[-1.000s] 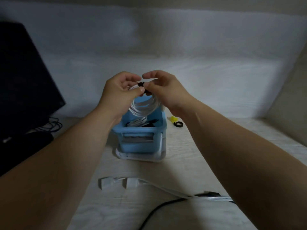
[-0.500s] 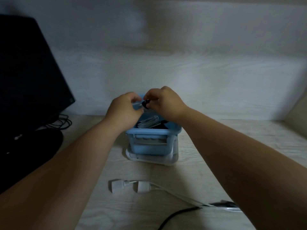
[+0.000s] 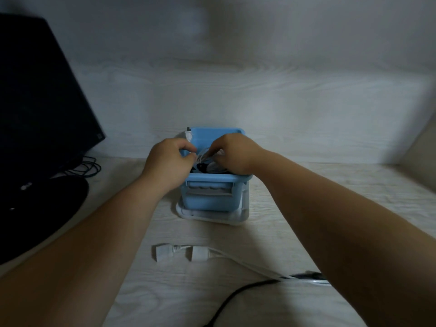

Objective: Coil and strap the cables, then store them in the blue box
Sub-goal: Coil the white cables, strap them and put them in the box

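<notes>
The blue box (image 3: 210, 197) stands mid-table on a white lid (image 3: 212, 215). Both hands reach into its top. My left hand (image 3: 167, 161) is at the box's left rim, fingers curled. My right hand (image 3: 233, 154) is inside the box, fingers closed on the coiled white cable (image 3: 207, 159) bound with a black strap (image 3: 203, 165). Other coiled cables lie under it, mostly hidden. A white plug (image 3: 188, 134) sticks up at the box's far left corner. On the table in front lie a loose white cable (image 3: 184, 251) with two connectors and a loose black cable (image 3: 236, 296).
A black monitor (image 3: 40, 95) on a round stand (image 3: 42, 208) fills the left side, with thin black wires (image 3: 87, 167) behind it. A pale wall runs behind the box, and a side panel (image 3: 422, 147) rises at the right.
Both hands have lowered the strapped white coil from above the box down into it. The view has shifted so the box sits higher and nearer the middle.
</notes>
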